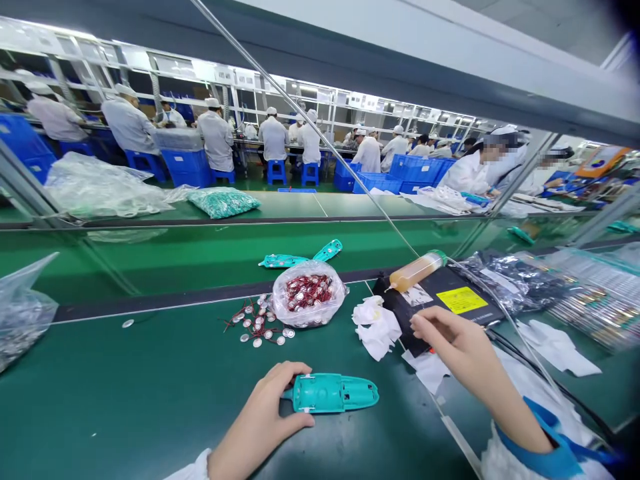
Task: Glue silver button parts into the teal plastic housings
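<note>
My left hand (273,410) grips a teal plastic housing half (325,393) by its left end, thumb on the near edge and fingers on the far edge. The shell lies hollow side up, close to the green work surface. My right hand (457,347) hovers beside a black box (400,307), its fingertips drawn together in a pinch; whatever may be between them is hidden. On that box rests a syringe of amber-coloured paste (417,270). Beyond the shell stands an open plastic bag (309,293) of small round discs with red wires. Loose wired discs (257,323) are scattered beside it.
Crumpled white tissue (375,327) lies left of the black box. Two teal shells (285,261) sit on the green belt (150,260) behind. Metal rods (590,300) fill the right side. A thin slanting rod (310,127) crosses the view. Co-workers (273,140) sit farther back.
</note>
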`<action>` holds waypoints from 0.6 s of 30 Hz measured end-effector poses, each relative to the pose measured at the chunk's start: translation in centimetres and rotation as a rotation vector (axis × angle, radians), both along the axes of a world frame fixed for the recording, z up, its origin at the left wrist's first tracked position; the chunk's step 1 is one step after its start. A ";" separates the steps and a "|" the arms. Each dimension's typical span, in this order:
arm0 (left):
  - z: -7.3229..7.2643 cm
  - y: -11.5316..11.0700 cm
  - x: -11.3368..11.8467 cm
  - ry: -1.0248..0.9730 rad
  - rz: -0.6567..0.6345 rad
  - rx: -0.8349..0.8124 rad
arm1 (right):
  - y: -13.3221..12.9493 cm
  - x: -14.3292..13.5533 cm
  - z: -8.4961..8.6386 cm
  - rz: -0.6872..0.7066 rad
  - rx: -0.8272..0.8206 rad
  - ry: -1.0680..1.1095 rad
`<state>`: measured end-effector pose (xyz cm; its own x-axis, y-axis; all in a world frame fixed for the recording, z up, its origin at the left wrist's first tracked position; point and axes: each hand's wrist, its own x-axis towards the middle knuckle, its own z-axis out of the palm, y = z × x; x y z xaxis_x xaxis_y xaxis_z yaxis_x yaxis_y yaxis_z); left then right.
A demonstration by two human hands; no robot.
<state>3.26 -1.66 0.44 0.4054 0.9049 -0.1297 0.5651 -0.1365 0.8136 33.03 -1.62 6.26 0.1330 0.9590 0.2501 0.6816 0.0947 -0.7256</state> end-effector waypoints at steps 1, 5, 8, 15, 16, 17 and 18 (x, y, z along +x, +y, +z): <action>0.0 0.0 0.1 0.002 -0.006 0.005 | 0.6 0.8 0.1 -0.042 0.001 -0.022; 0.0 -0.1 0.4 0.027 -0.021 0.027 | 4.4 4.3 0.7 -0.218 -0.006 -0.085; -0.2 -0.3 0.6 0.054 -0.013 0.032 | 7.8 6.7 1.0 -0.305 -0.032 -0.099; -0.8 -0.3 0.7 0.042 0.013 0.051 | 12.2 7.9 -0.1 -0.287 -0.105 -0.114; -0.8 -0.3 0.6 0.042 0.011 0.045 | 12.4 8.0 -0.2 -0.282 -0.114 -0.115; -0.9 -0.3 0.6 0.044 0.010 0.040 | 12.5 8.0 -0.3 -0.279 -0.120 -0.117; -0.9 -0.3 0.5 0.047 0.008 0.035 | 12.6 8.1 -0.4 -0.277 -0.119 -0.118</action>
<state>3.79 -1.97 -0.47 0.3920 0.9125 -0.1168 0.6039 -0.1594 0.7810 41.10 11.03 5.84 0.3701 0.9137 0.1676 0.7494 -0.1871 -0.6351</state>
